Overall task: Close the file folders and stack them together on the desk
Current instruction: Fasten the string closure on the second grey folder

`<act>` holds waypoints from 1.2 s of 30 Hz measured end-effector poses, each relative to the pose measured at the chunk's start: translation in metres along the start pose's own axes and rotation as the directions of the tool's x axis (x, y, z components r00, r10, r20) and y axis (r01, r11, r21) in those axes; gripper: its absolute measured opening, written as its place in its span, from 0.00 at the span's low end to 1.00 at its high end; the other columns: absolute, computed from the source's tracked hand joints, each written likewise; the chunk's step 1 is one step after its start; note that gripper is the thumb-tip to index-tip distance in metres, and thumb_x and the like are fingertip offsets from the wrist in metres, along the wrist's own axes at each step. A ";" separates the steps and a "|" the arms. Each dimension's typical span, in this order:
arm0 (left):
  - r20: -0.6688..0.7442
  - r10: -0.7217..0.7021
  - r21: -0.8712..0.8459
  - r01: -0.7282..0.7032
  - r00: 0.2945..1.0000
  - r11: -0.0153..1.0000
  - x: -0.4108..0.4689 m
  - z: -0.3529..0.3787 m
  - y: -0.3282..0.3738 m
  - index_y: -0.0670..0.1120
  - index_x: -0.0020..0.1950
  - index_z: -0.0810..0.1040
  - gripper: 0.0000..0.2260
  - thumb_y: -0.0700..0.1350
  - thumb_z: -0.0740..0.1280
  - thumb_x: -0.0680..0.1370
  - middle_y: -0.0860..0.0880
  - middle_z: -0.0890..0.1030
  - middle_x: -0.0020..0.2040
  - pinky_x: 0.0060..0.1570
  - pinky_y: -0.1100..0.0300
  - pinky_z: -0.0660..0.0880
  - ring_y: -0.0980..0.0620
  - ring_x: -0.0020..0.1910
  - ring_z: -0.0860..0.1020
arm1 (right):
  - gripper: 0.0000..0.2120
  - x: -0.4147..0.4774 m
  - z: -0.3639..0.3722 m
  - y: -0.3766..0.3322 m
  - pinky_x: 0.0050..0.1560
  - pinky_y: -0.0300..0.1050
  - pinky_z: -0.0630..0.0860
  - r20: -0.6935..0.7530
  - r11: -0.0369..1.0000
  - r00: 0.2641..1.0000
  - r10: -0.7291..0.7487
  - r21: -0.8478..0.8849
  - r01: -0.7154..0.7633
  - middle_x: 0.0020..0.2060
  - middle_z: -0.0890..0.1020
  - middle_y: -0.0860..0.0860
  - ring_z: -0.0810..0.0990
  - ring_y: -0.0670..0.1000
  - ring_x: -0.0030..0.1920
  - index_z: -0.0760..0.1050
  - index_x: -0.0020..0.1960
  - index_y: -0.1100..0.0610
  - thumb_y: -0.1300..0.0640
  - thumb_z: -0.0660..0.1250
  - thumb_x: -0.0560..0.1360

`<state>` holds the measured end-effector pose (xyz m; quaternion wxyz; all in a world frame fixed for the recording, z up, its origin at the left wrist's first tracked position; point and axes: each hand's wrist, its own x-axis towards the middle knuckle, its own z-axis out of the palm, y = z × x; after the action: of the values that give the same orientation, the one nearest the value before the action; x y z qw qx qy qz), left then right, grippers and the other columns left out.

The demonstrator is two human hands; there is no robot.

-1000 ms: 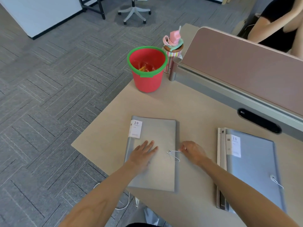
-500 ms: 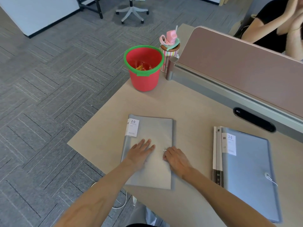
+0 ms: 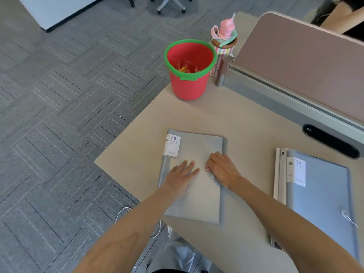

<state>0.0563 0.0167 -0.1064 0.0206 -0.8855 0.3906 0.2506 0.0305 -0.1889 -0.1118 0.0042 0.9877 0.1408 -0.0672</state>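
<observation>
2 hands on grey folder [image 3: 194, 180] at desk [image 3: 246, 123] edge: left hand [image 3: 180, 174] flat, fingers spread, pinning cover; right hand [image 3: 221, 168] curled at opening edge, now over elastic cord [image 3: 211, 174] stretched out 1 second ago. Probably fastening closure. Long axis front to back, spine left, label far. Blue folder [image 3: 323, 198] closed, well apart right, unstacked.

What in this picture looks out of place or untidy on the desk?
A red bucket holding scraps stands on the desk, an odd spot for a bin. The grey folder under both hands lies apart from the blue folder, unstacked. Nothing looks spilled or damaged.
</observation>
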 end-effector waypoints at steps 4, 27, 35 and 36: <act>-0.016 0.004 -0.010 -0.004 1.000 1.000 0.001 0.000 0.000 0.51 0.80 0.50 0.34 0.44 0.64 0.79 0.49 0.45 0.81 0.75 0.52 0.53 0.45 0.80 0.46 | 0.12 -0.006 -0.007 0.008 0.34 0.44 0.71 0.040 0.998 0.997 0.066 -0.021 -0.066 0.35 0.76 0.49 0.77 0.53 0.37 0.77 0.36 0.52 0.52 0.76 0.56; 0.042 -0.009 0.020 0.008 0.999 1.000 -0.001 -0.004 0.002 0.52 0.80 0.46 0.33 0.45 0.62 0.80 0.49 0.42 0.81 0.76 0.50 0.52 0.45 0.80 0.44 | 0.07 -0.035 0.002 0.026 0.37 0.46 0.71 0.006 0.948 0.982 -0.187 -0.259 0.182 0.37 0.76 0.52 0.76 0.54 0.37 0.74 0.39 0.56 0.61 0.71 0.64; -0.004 -0.013 0.011 0.013 1.000 1.000 0.000 0.001 0.002 0.52 0.80 0.47 0.33 0.44 0.62 0.80 0.49 0.42 0.81 0.76 0.50 0.52 0.46 0.80 0.44 | 0.04 -0.035 -0.011 0.023 0.32 0.44 0.72 -0.030 0.967 0.976 -0.215 -0.143 0.209 0.36 0.76 0.50 0.76 0.52 0.35 0.74 0.39 0.54 0.61 0.67 0.67; -0.007 -0.011 0.009 0.011 1.000 1.000 0.000 0.001 0.002 0.52 0.80 0.47 0.33 0.44 0.62 0.80 0.49 0.42 0.81 0.76 0.50 0.51 0.46 0.80 0.44 | 0.05 -0.036 -0.010 0.022 0.32 0.43 0.72 -0.026 0.973 0.979 -0.200 -0.120 0.196 0.37 0.77 0.50 0.76 0.51 0.35 0.74 0.40 0.54 0.62 0.67 0.67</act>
<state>0.0543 0.0156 -0.1073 0.0248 -0.8885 0.3869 0.2455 0.0038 -0.2202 -0.0972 0.0526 0.9679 0.2423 -0.0401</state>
